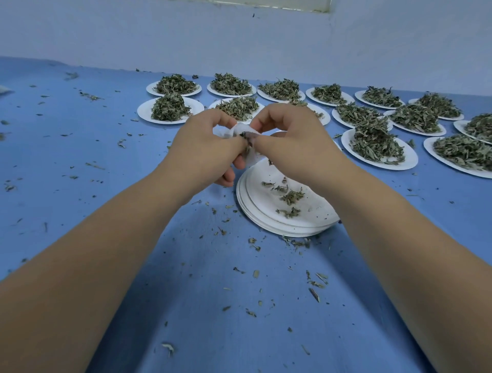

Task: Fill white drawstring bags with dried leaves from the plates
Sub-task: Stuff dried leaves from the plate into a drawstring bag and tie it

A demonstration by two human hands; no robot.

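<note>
Over the middle of the table [106, 165], your left hand [207, 149] and right hand [292, 138] both pinch the white bag [241, 129]

A smooth blue tabletop [80, 149] fills most of the view and runs back to a plain, pale bluish-white painted wall [159, 34], meeting it along a straight line. A soft darker shadow [213, 279] lies on the blue surface at the near centre. High on the wall is a light strip of frame or ledge [266, 3], cut off by the top edge, with a small dark speck [253, 15] just below it. A pale object [4, 90] sits at the far left edge, too cut off to identify
</note>
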